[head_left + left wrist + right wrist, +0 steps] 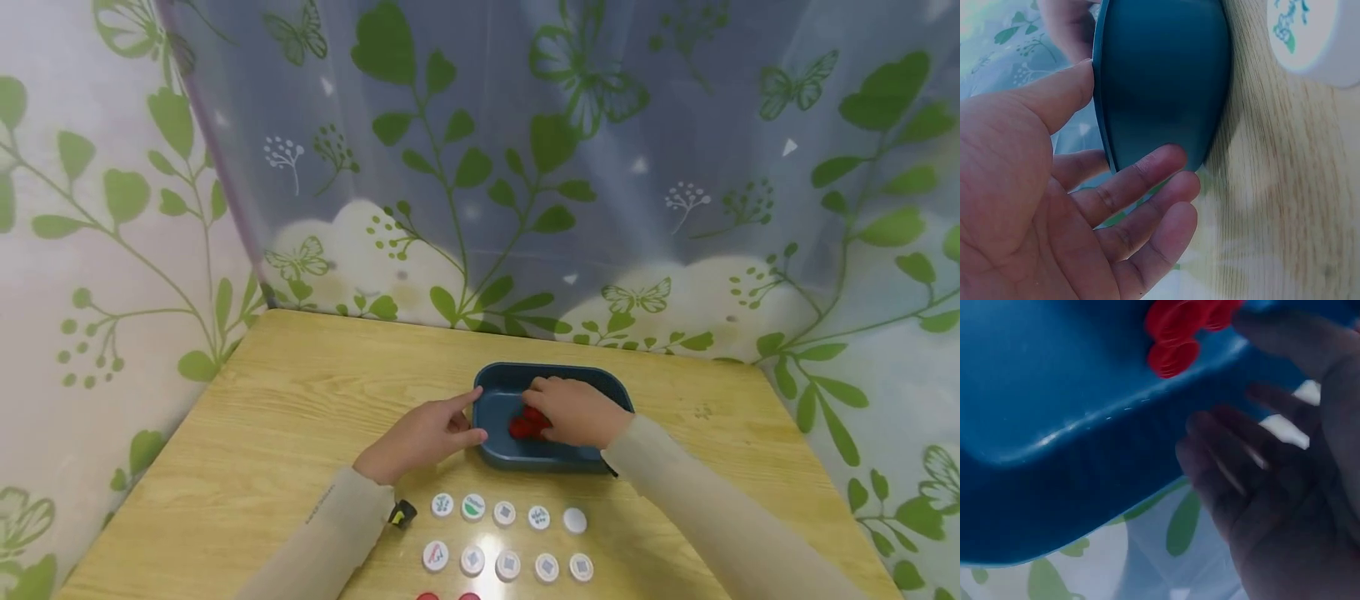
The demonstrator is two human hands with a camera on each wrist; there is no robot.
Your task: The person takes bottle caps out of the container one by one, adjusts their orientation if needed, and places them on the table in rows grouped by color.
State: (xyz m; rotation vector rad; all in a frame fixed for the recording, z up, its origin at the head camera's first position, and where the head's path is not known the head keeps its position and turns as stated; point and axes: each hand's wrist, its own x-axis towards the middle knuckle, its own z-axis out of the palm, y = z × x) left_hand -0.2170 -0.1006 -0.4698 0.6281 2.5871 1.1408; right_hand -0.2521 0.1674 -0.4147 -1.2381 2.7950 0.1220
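A dark blue rectangular basin sits on the wooden table. Several red bottle caps lie inside it, and threads show in the caps in the right wrist view. My right hand reaches into the basin over the caps. Its fingers are spread and loosely bent beside the caps, with no cap between them. At the basin's left end is my left hand, thumb and index finger spread. In the left wrist view its thumb touches the rim, while the other fingers lie relaxed along the end wall.
Two rows of white bottle caps, some printed, lie on the table in front of the basin. Two red caps show at the bottom edge. A black and yellow object is by the left wrist. A patterned curtain hangs behind.
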